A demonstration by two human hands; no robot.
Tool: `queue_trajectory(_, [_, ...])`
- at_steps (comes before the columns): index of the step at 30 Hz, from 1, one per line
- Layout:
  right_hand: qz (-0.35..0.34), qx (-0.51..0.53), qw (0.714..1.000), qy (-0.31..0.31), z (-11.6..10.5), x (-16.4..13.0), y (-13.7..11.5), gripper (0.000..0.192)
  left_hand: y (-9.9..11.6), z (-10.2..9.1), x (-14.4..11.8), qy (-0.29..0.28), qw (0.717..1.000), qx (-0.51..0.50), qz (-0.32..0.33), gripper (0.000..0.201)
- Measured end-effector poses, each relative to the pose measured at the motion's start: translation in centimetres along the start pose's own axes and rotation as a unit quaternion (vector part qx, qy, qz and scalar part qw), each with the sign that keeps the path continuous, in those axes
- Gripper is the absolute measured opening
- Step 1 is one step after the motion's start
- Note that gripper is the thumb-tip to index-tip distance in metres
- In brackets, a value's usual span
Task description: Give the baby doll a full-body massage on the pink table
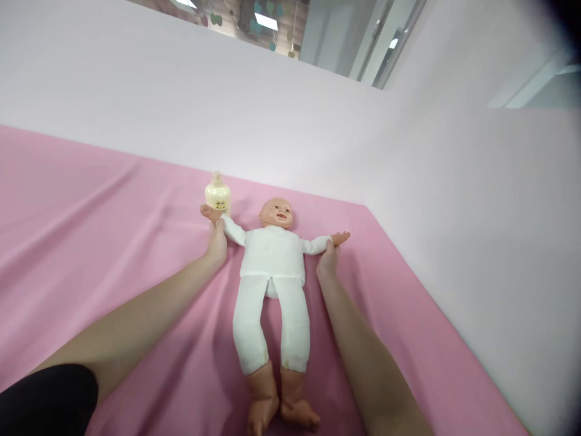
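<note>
Head view | my left hand (216,242) grips doll (272,266) wrist beside bottle (218,194) | right hand (327,261) grips other wrist | pink sheet (91,242)

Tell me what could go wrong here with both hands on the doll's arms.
The small yellow bottle stands upright right behind the doll's hand, where the left hand grips; lifting that arm might tip it. The right hand holds only the other wrist, so pulling could strain the soft sleeves.

pink sheet (91,200), white walls (454,200); ceiling lights (265,21)
</note>
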State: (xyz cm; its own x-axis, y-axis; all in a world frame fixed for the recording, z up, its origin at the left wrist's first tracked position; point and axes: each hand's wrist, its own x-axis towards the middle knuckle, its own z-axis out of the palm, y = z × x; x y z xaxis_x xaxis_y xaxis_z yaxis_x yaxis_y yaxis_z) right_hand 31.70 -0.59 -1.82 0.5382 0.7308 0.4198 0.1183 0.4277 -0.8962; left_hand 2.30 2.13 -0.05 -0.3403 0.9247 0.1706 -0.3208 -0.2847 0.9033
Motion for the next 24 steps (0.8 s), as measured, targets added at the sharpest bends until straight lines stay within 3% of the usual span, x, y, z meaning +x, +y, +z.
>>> queue_trajectory(3, [0.028,0.003,1.000,0.003,0.4,-0.6,-1.3,0.060,0.5,0.3,-0.7,-0.024,0.999,0.040,0.023,0.040])
queue_trajectory(6, [0.005,-0.007,0.999,-0.050,0.9,-1.3,-2.5,0.057,0.4,0.4,-1.1,-0.087,0.987,0.110,0.072,0.039])
queue_trajectory(11, [-0.013,-0.086,0.981,-0.171,1.3,-2.3,-3.5,0.048,0.7,0.6,-1.8,-0.231,0.910,0.281,0.199,0.043])
queue_trajectory(15, [-0.109,-0.160,0.949,-0.250,1.5,-2.6,-4.0,0.047,1.5,1.0,-2.4,-0.286,0.858,0.347,0.247,0.043])
queue_trajectory(18, [-0.133,-0.175,0.941,-0.257,1.6,-2.6,-4.1,0.047,1.7,1.1,-2.6,-0.286,0.860,0.345,0.245,0.043])
queue_trajectory(24, [-0.024,-0.091,0.976,-0.195,1.4,-2.4,-3.7,0.048,0.7,0.7,-2.0,-0.217,0.919,0.272,0.188,0.044])
